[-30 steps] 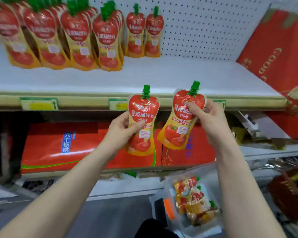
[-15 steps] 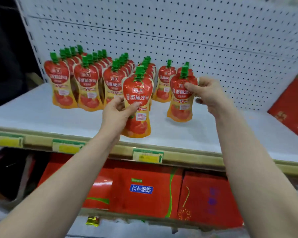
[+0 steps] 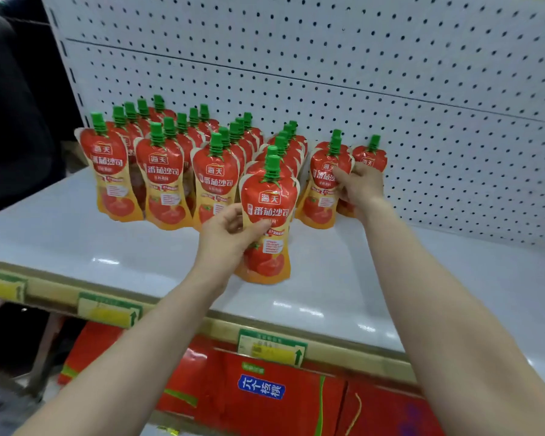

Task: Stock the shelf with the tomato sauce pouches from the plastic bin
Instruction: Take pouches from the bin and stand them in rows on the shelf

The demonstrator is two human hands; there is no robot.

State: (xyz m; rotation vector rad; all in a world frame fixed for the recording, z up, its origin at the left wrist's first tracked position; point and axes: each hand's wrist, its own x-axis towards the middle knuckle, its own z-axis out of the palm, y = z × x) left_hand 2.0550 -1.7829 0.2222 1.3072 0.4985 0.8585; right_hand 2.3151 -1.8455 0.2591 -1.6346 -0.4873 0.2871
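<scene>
Several rows of red-and-yellow tomato sauce pouches (image 3: 162, 180) with green caps stand at the back left of the white shelf (image 3: 107, 247). My left hand (image 3: 230, 237) grips one pouch (image 3: 269, 215) upright by its left side, in front of the fourth row. My right hand (image 3: 359, 187) holds a second pouch (image 3: 323, 187) by its right edge at the right end of the rows, its base down at the shelf surface. Another pouch (image 3: 370, 157) stands just behind my right hand, partly hidden. The plastic bin is out of view.
A white pegboard wall (image 3: 359, 73) backs the shelf. Bare shelf surface runs along the front and to the right of the pouches. Yellow-green price tags (image 3: 271, 347) line the shelf's front edge. Red gift boxes (image 3: 265, 388) sit on the level below.
Both hands have carried their pouches up from below the shelf edge and in toward the rows. The right pouch has come down at the row's right end. The bin has left view.
</scene>
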